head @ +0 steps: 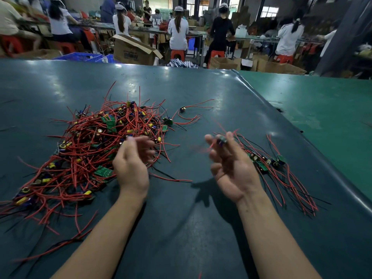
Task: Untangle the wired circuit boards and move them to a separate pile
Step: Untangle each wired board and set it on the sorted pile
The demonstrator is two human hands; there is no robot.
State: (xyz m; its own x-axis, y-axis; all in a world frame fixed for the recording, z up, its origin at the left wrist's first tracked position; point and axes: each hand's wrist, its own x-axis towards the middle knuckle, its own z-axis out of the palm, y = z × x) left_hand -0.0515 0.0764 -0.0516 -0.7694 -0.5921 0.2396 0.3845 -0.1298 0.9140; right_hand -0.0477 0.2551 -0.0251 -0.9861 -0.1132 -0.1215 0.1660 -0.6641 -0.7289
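Sprawling over the table (201,87), the tangle (96,146) lies left, sorted pile (277,168) right. Right hand (229,164) pinches a board (222,141); left hand (132,160) hovers, grip loosely curled, empty.

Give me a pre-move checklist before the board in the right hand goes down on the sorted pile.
1. Board held securely: right hand pinches a small circuit board at its fingertips; blurred, so grip quality cannot tell.
2. Board free of the tangle: no taut wire runs back to the tangled pile; its red leads look loose. Ok, though blur hides part.
3. Drop spot: sorted pile lies just right of that hand, with bare table around it. Ok.
4. Left hand out of the way: at the tangled pile's edge, fingers curled; whether it holds a wire, cannot tell.
5. Strays: two loose boards lie between the piles, unsorted. Not ok.
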